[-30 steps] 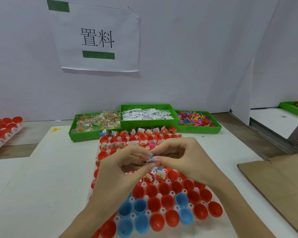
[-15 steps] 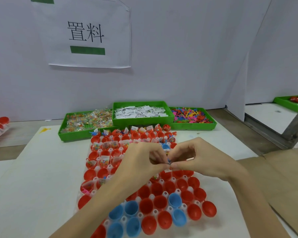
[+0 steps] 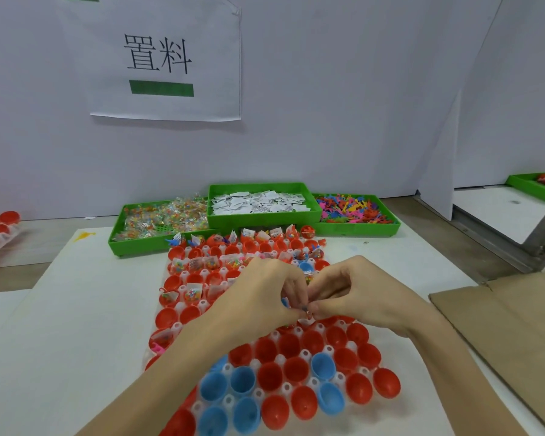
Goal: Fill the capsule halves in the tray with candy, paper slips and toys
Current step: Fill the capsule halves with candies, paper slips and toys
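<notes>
A white wall with a printed paper sign (image 3: 166,58) backs the counter (image 3: 60,341), where a cardboard sheet (image 3: 510,328) lies at the right edge and bare white surface lies left of the tray (image 3: 283,388). Behind the tray, three green bins hold candy (image 3: 164,220), paper slips (image 3: 258,202) and toys (image 3: 353,210); the tray's far capsule halves (image 3: 199,265) are filled, the near ones hollow. Above its middle, the left hand (image 3: 261,297) and right hand (image 3: 356,294) meet, curled fingers (image 3: 296,313) pinching a small item (image 3: 306,308) too tiny to identify.
</notes>
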A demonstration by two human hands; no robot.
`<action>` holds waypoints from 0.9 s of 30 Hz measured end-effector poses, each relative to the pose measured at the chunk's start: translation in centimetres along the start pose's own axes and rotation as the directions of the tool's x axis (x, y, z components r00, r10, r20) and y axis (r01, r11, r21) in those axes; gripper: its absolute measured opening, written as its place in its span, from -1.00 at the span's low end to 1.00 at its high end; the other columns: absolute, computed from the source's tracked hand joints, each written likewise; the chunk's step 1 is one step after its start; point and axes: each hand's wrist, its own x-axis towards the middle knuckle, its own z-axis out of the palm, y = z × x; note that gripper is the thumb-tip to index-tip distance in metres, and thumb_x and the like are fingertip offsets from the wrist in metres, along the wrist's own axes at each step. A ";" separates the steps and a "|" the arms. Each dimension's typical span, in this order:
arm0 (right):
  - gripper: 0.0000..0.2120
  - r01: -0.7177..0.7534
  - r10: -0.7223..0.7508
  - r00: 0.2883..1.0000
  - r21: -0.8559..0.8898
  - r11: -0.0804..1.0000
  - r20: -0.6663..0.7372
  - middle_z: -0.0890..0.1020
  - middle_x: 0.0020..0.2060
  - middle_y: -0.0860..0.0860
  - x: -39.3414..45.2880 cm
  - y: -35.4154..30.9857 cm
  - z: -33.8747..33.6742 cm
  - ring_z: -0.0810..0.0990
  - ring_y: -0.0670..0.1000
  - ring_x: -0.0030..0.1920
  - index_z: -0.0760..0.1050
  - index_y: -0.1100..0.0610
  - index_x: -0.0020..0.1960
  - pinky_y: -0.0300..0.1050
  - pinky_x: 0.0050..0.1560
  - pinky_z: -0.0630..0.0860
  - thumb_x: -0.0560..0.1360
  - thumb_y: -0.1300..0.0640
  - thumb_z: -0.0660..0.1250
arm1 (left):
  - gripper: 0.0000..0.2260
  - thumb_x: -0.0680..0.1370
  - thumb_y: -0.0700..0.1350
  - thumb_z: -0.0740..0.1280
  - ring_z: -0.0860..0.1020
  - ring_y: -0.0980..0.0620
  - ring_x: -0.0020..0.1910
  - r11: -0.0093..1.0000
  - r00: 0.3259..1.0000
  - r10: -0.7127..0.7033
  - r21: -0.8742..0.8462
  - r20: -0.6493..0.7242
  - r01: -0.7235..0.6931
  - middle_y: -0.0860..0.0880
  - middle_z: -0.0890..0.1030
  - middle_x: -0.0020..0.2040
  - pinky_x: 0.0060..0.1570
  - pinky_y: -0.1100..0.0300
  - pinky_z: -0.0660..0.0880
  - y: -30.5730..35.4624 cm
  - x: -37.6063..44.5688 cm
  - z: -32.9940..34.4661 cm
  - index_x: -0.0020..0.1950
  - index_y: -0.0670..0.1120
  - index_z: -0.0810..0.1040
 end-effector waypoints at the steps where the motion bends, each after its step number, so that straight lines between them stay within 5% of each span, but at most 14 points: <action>1: -0.82 0.002 -0.002 1.000 -0.009 1.000 -0.004 0.77 -0.15 0.01 0.0 0.0 0.1 0.75 -0.01 -0.10 0.75 0.05 -0.02 -0.09 0.06 0.68 0.45 0.28 0.53 | -0.90 0.45 -0.18 0.57 0.59 0.38 -0.23 1.000 1.000 -0.001 0.007 0.013 0.001 0.15 0.68 -0.23 -0.16 0.52 0.47 0.1 -0.1 -0.1 -0.11 -0.04 0.70; 9: -0.81 0.009 -0.012 0.999 -0.057 0.998 -0.051 0.76 -0.16 -0.04 -0.2 -0.3 0.4 0.73 -0.06 -0.13 0.75 -0.02 -0.07 -0.18 -0.03 0.67 0.41 0.25 0.55 | -0.88 0.47 -0.25 0.50 0.61 0.16 -0.09 0.996 1.000 -0.004 0.084 -0.012 0.005 0.05 0.72 -0.12 -0.04 0.61 0.26 0.6 -0.2 0.3 -0.03 -0.07 0.72; 12: -0.81 0.006 -0.008 0.999 -0.054 0.999 -0.043 0.76 -0.15 -0.03 -0.2 -0.4 0.3 0.74 -0.04 -0.12 0.74 0.00 -0.04 -0.15 -0.01 0.68 0.42 0.25 0.55 | -0.89 0.47 -0.23 0.51 0.62 0.15 -0.08 0.996 1.000 -0.002 0.086 -0.010 0.003 0.05 0.72 -0.12 0.02 0.53 0.33 0.7 -0.2 0.3 -0.03 -0.07 0.74; 19: -0.68 0.028 -0.032 0.999 -0.185 0.982 -0.017 0.75 -0.15 -0.02 -0.4 -0.8 0.7 0.75 -0.08 -0.14 0.69 0.07 0.00 -0.15 0.00 0.69 0.40 0.42 0.39 | -0.85 0.50 -0.22 0.51 0.50 0.23 -0.18 0.993 0.999 0.044 0.113 0.011 -0.045 0.06 0.75 -0.10 -0.19 0.63 0.33 0.9 -0.1 0.3 0.00 0.00 0.78; 27: -0.76 0.115 -0.151 0.987 -0.431 0.895 -0.049 0.68 -0.20 -0.13 -0.1 -0.9 1.8 0.61 -0.22 -0.17 0.62 -0.05 -0.08 -0.39 -0.20 0.48 0.38 0.26 0.49 | -0.85 0.49 -0.26 0.49 0.66 0.15 -0.12 0.996 1.000 0.016 0.090 -0.001 -0.016 0.04 0.74 -0.14 -0.04 0.41 0.55 0.8 -0.1 0.2 -0.04 -0.03 0.77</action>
